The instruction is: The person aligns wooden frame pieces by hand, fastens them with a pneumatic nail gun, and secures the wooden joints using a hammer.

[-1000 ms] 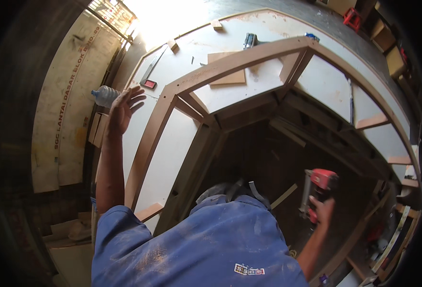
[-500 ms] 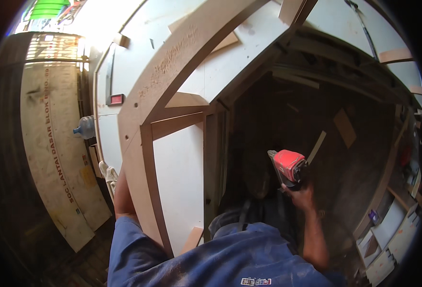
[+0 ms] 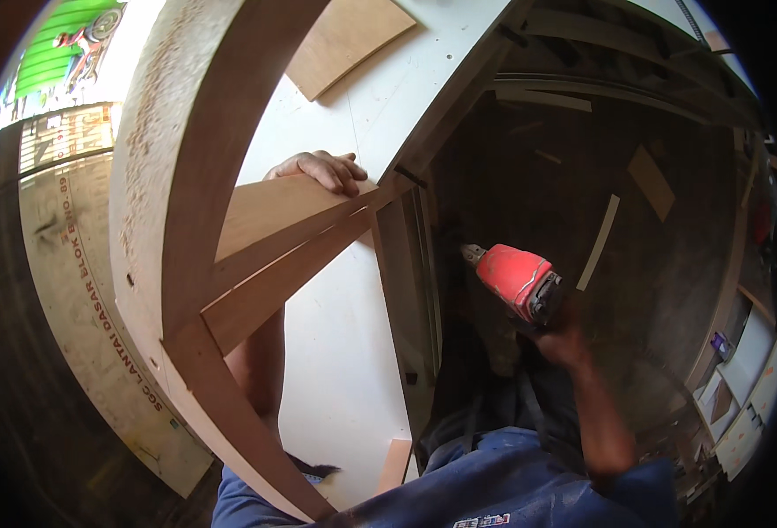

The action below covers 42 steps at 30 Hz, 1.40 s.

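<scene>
Left hand (image 3: 322, 172): shifted from outside the frame (image 3: 196, 167) to the brace (image 3: 274, 209); fingers bent over it, grip cannot be told; apparently steadying it.
Brace: joined to the frame's inner side.
Right hand (image 3: 563, 341): closed round the nailer (image 3: 513, 273), right of the frame, apart from the brace.

Left hand (image 3: 322, 172) draped, right hand (image 3: 559, 341) closed

The left forearm (image 3: 261, 361) is raised from the lower edge of view, its wrist hidden; the hand is held back-upward near the inner corner of the white panel (image 3: 340, 405), with the fingers bent — how firmly cannot be told. The right forearm (image 3: 606, 431) is angled upward and inward, beyond that panel's inner edge — the fingers curled in, partly lost in shadow.
</scene>
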### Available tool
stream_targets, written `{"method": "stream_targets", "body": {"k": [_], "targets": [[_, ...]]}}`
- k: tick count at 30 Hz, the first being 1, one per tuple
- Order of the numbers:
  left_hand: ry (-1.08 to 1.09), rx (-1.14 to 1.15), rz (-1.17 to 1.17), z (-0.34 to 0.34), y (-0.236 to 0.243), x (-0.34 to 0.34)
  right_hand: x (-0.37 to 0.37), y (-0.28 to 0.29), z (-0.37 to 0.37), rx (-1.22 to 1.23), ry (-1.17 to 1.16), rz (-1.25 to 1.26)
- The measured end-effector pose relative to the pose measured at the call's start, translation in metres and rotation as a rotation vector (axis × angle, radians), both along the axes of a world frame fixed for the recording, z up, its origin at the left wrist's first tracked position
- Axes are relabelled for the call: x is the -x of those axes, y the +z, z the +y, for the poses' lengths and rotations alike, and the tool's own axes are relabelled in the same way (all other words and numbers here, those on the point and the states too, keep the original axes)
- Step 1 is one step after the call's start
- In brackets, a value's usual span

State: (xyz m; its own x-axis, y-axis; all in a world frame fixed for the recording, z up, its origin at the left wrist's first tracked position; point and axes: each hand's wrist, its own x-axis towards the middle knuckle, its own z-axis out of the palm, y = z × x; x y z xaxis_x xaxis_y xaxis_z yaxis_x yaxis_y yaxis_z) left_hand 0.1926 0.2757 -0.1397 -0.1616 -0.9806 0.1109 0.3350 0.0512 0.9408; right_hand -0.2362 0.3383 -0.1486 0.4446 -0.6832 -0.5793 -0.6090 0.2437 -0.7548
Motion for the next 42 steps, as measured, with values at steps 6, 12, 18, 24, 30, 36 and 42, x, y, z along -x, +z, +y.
{"method": "stream_targets", "body": {"k": [6,12,18,24,30,36,42], "targets": [[-0.124,0.028,0.303,-0.016,0.015,0.012,-0.023,0.005,-0.004,0.181,0.015,-0.033],[0.007,-0.166,0.119,-0.029,0.033,0.016,-0.028,0.016,-0.013,0.062,0.027,-0.019],[-0.154,0.057,0.161,-0.046,0.019,0.002,-0.026,0.013,-0.010,0.186,0.135,0.054],[-0.171,0.119,0.139,-0.059,0.021,0.005,-0.037,0.021,-0.021,0.205,-0.039,-0.142],[-0.246,-0.079,0.257,-0.073,0.035,0.025,-0.042,0.024,-0.039,0.300,0.028,-0.253],[-0.272,-0.022,0.137,-0.072,0.077,0.026,-0.054,0.041,-0.048,0.064,-0.102,-0.490],[-0.131,-0.001,0.236,-0.055,0.064,0.039,-0.043,0.032,-0.040,0.111,-0.033,-0.409]]}}
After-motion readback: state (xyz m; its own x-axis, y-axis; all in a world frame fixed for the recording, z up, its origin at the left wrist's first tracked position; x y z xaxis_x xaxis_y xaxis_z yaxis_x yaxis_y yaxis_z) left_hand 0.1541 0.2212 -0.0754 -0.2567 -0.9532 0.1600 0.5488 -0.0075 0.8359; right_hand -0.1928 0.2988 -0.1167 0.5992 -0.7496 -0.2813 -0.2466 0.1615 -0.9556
